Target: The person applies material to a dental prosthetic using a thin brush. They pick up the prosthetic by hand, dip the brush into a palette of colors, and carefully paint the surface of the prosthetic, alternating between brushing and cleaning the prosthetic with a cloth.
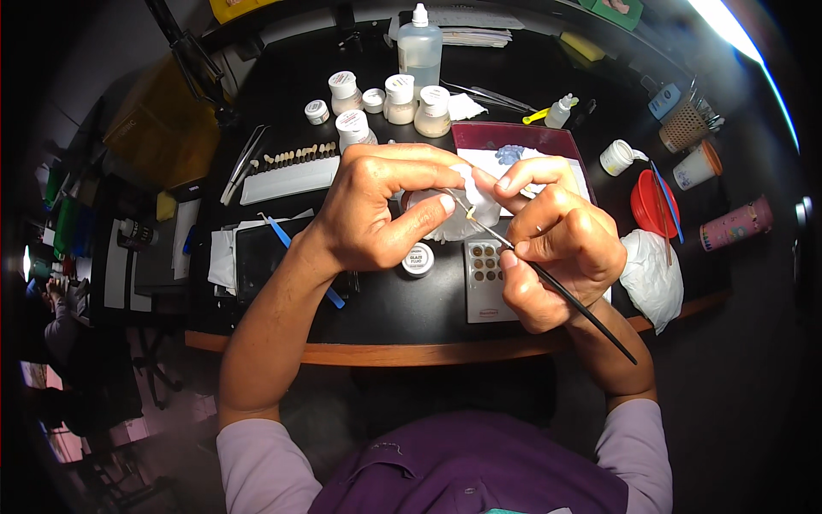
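Note:
My left hand (385, 201) is closed over the middle of the desk, thumb and fingers pinching a thin metal holder (459, 199). At the holder's end sits a small yellowish tooth crown (471, 212). My right hand (565, 240) grips a fine brush (561, 291) with a long black handle. The brush tip meets or nearly meets the crown, and its handle slants down to the right. A crumpled white tissue (470, 187) shows between the hands; whether fingers hold it I cannot tell. Below them lie a small white-lidded jar (418, 259) and a grey palette (481, 291) of round colour wells.
Several white-lidded powder jars (400, 98) and a clear bottle (419, 56) stand behind. A tooth shade guide (295, 171) lies left, near blue tweezers (291, 244). To the right are a red bowl (649, 206), white cloth (652, 278) and pink cylinder (735, 226). The desk's wooden edge (385, 354) runs nearest me.

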`<state>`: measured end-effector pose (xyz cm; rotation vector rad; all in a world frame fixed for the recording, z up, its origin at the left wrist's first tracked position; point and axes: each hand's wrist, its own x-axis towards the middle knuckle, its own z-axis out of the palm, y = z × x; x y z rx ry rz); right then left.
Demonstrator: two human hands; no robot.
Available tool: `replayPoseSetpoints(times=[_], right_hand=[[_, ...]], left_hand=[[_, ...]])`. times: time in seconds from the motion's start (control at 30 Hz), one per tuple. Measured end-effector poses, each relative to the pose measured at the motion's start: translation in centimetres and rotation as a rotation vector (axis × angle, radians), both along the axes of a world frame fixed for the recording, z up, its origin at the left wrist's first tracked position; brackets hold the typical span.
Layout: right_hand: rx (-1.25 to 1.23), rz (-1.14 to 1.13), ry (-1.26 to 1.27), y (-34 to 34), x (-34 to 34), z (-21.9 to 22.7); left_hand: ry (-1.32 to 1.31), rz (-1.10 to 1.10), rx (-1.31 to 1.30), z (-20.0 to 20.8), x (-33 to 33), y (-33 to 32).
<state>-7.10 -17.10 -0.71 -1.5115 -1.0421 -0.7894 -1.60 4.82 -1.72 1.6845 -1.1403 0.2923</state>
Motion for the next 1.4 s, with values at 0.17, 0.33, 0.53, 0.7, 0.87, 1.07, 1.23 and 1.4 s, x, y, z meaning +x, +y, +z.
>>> replayPoseSetpoints(times=[0.17, 0.33, 0.53, 0.7, 0.87, 1.07, 1.23, 1.4], right_hand=[[-0.003, -0.017, 0.001, -0.06, -0.12, 0.01], [-0.012, -0.020, -0.003, -0.09, -0.12, 0.05], [-0.004, -0.022, 0.002, -0.05, -0.09, -0.04], [0.009, -0.015, 0.003, 0.06, -0.10, -0.08], [-0.015, -0.026, 0.017, -0.06, -0.19, 0.09], [-0.018, -0.025, 0.015, -0.08, -0.20, 0.11], [-0.021, -0.025, 0.011, -0.05, -0.17, 0.09], [-0.010, -0.032, 0.002, -0.02, -0.10, 0.01]], left_hand=[[-0.009, 0.000, -0.017, 0.12, -0.07, -0.10], [-0.020, -0.007, -0.020, 0.20, -0.08, -0.19], [-0.018, -0.024, 0.060, 0.67, -0.21, 0.24], [-0.009, -0.020, 0.066, 0.60, -0.24, 0.23], [-0.004, -0.022, 0.061, 0.59, -0.23, 0.21], [-0.007, -0.021, 0.065, 0.57, -0.15, 0.30], [0.003, -0.011, 0.068, 0.42, -0.15, 0.35], [-0.008, -0.013, 0.077, 0.51, -0.13, 0.39]])
